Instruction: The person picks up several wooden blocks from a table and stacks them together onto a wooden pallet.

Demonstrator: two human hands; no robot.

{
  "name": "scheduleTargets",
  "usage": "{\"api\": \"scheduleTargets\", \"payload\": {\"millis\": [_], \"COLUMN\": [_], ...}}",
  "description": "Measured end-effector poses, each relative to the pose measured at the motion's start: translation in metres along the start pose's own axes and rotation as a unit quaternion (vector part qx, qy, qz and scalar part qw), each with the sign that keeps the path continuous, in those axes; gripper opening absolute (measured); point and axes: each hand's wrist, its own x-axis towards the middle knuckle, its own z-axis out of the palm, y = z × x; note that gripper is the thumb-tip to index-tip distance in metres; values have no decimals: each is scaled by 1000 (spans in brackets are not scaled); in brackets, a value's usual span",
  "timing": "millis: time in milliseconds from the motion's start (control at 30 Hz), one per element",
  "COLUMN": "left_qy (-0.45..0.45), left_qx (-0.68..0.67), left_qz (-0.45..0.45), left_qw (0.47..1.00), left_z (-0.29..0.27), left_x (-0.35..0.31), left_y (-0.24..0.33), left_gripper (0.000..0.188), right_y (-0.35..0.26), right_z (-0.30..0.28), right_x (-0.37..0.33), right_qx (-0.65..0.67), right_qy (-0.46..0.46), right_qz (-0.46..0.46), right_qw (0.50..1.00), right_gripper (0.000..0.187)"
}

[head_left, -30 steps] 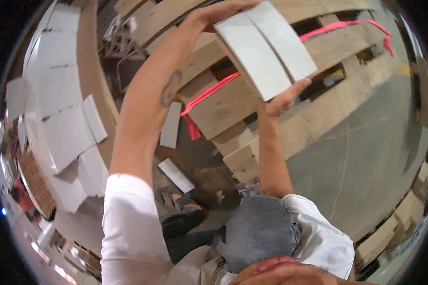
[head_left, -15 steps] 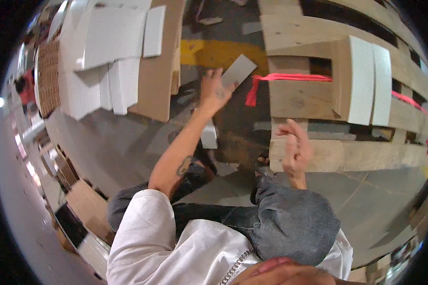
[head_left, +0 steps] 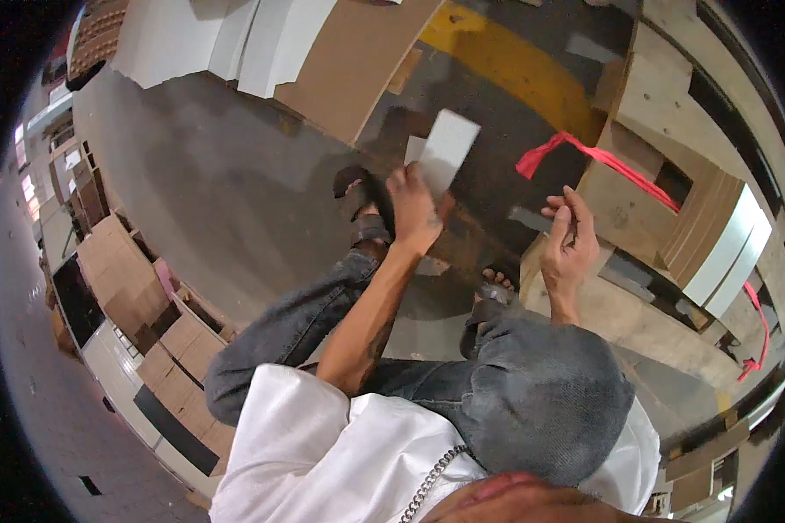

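My left hand is closed on the lower end of a white rectangular strip of board, which it holds up over the floor between my feet and the stacks. Part of another pale piece shows just behind the strip, and I cannot tell whether the hand touches it. My right hand hovers above the edge of a wooden pallet with its fingers loosely bent and apart, nothing in it. A pink strap lies across the pallet just beyond it, its loose end hanging over the side.
At right, a stack of brown boards with white faces rests on the wooden pallet. White boards and a large brown cardboard sheet stand far left. A yellow stripe crosses the floor. Cardboard boxes line the left.
My view has turned, so the stacks appear tilted. My left hand has drawn the white strip nearer to me and turned it more upright. My right hand's fingers have opened slightly.
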Motion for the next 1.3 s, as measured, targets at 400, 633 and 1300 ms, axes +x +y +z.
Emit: {"api": "scheduleTargets", "payload": {"millis": [400, 633, 1300], "left_qy": [18, -331, -136], "left_qx": [-5, -469, -100], "left_qz": [-33, -183, 79], "left_qw": [999, 798, 982], "left_z": [8, -53, 67], "left_x": [0, 29, 106], "left_y": [-34, 29, -112], "left_gripper": [70, 75, 44], "right_y": [0, -2, -14], "right_z": [-1, 46, 84], "right_x": [9, 46, 110], "right_qx": [-81, 120, -82], "right_qy": [-21, -320, -387], "right_qz": [-41, 47, -319], "right_qw": [996, 939, 861], "right_gripper": [21, 81, 64]}}
